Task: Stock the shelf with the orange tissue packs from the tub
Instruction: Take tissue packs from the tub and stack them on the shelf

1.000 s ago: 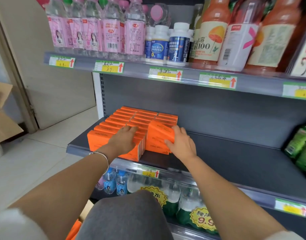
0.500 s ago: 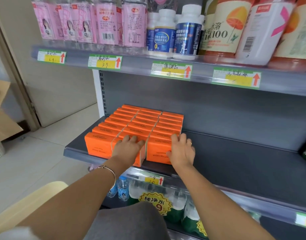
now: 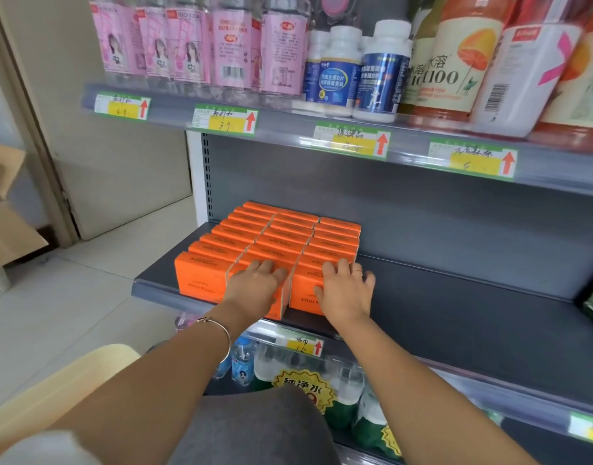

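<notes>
The grey middle shelf (image 3: 456, 317) filled most of the view, bare along its right stretch and loaded only at its left end. There the orange tissue packs (image 3: 281, 243) stood on edge in three rows running from the shelf's front lip back to its rear wall, packed face to face — presumably so that each row keeps itself upright and the printed front faces the aisle. The upper shelf (image 3: 322, 135) above it carried pink-labelled bottles (image 3: 228, 45), white supplement jars (image 3: 342, 68) and juice bottles (image 3: 456, 62), with price tags (image 3: 224, 119) clipped along its edge. Below the middle shelf's lip, bottled water (image 3: 241, 364) showed. A cream curved edge (image 3: 53, 391) at lower left, below and left of the packs, may have been the tub's rim; I could not tell for sure.

The left hand (image 3: 254, 286) lay flat on the front pack of the middle row, fingers (image 3: 271, 268) together and draped over its top edge. The right hand (image 3: 347, 290) rested on the front pack of the right row, fingers (image 3: 342, 268) slightly spread over the top, clamped on nothing. Both palms pressed against the front faces rather than gripping — most likely squaring the rows and pushing them snug toward the rear wall. A thin bracelet (image 3: 221, 330) circled the left wrist.
</notes>
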The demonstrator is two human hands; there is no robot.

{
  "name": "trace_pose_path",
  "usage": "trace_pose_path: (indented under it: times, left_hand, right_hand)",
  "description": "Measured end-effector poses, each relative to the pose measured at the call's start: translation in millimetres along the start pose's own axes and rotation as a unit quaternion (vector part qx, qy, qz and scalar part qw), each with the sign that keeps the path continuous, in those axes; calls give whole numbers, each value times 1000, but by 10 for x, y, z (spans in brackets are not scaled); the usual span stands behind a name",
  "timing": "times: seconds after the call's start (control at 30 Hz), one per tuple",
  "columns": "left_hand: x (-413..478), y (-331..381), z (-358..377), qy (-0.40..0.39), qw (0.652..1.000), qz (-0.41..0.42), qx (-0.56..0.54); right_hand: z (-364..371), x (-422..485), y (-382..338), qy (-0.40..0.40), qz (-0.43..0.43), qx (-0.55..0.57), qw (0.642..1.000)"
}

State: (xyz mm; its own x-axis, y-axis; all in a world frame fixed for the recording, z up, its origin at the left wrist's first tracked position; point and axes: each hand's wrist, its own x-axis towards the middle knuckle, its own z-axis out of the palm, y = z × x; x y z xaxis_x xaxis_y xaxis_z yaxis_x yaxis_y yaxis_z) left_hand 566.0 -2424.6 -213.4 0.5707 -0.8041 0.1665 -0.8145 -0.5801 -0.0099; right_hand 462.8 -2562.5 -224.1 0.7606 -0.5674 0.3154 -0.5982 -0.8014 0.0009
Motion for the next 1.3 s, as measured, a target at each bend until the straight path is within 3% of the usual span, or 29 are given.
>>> trace_pose_path:
  times: [0.4, 0.53, 0.67, 0.73, 0.83, 1.03, 1.3]
  left_hand:
    - [-907, -982, -327, 42, 997, -60, -14]
    - [-1470, -1685, -62, -28, 987, -159, -11]
    - [-2023, -2165, 358, -108, 961, -252, -34]
    - [-2234, -2280, 572, -141, 950, -276, -44]
    - [-2449, -2389, 856, -175, 936, -297, -64]
    - [-2680, -2511, 1395, -261, 906, -317, -102]
    - [-2844, -2471, 2168, -371, 890, -250, -89]
  right_hand:
    - [-288, -217, -1181, -22, -235, 104, 966]
    - [-92, -335, -1731, -95, -322, 105, 936]
    - [271, -486, -2279, -240, -376, 89, 891]
    - [435, -582, -2499, -324, -398, 61, 856]
    - [675, -691, -2761, -389, -419, 31, 820]
    - [1115, -828, -3116, -433, -438, 10, 788]
    - [1655, -897, -3244, -519, -410, 22, 750]
